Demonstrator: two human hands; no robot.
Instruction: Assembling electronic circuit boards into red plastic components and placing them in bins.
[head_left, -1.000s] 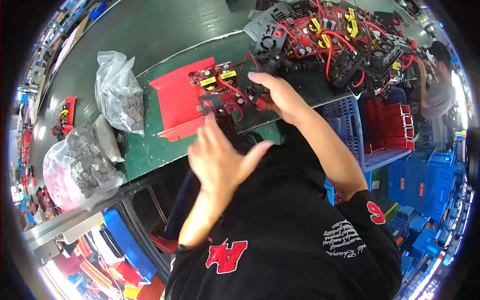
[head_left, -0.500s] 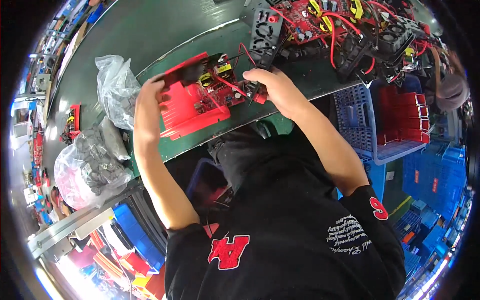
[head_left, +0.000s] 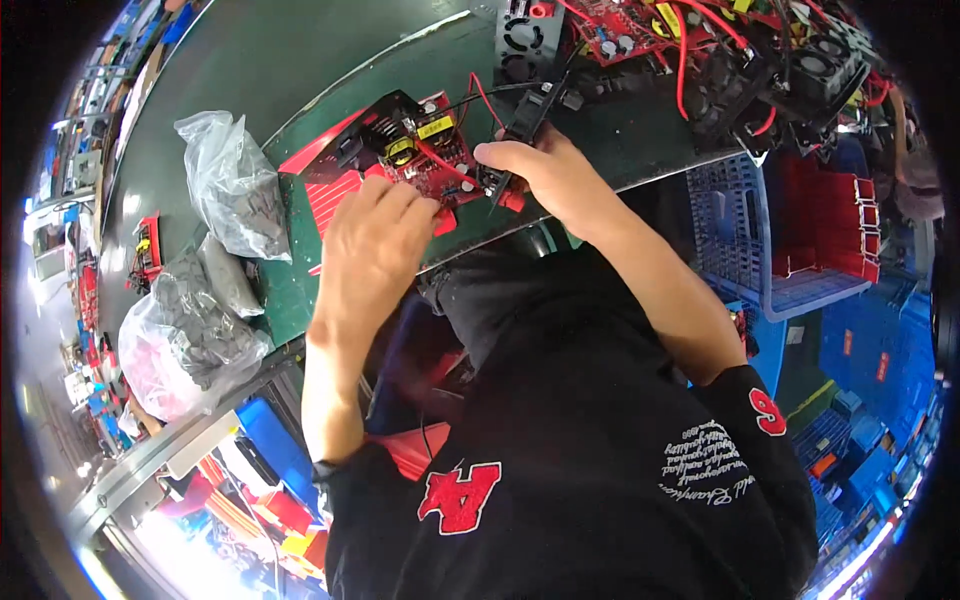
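Note:
A red circuit board [head_left: 432, 178] with yellow-wrapped parts lies at a ribbed red metal casing [head_left: 325, 200] near the bench edge. At its left end, a black end panel [head_left: 392, 118] stands tilted. My left hand [head_left: 375, 235] is closed, its bent fingers over the casing's near side by the board; the fingertips are partly hidden. My right hand [head_left: 545, 175] grips another black end panel [head_left: 528, 112] at the board's right end, thumb on the near side. A red wire [head_left: 445, 165] and black wires run between board and this panel.
Clear plastic bags [head_left: 235, 190] with dark parts lie on the left. Several boards with fans and wires [head_left: 790, 75] are piled at the far right, beside a grey fan panel [head_left: 525, 45]. A blue crate [head_left: 735, 235] with red casings stands right, below the bench edge [head_left: 640, 185].
My left hand has let go of the left black panel and come down and right to the casing's near side. That panel now stands at the board's left end. My right hand keeps its grip.

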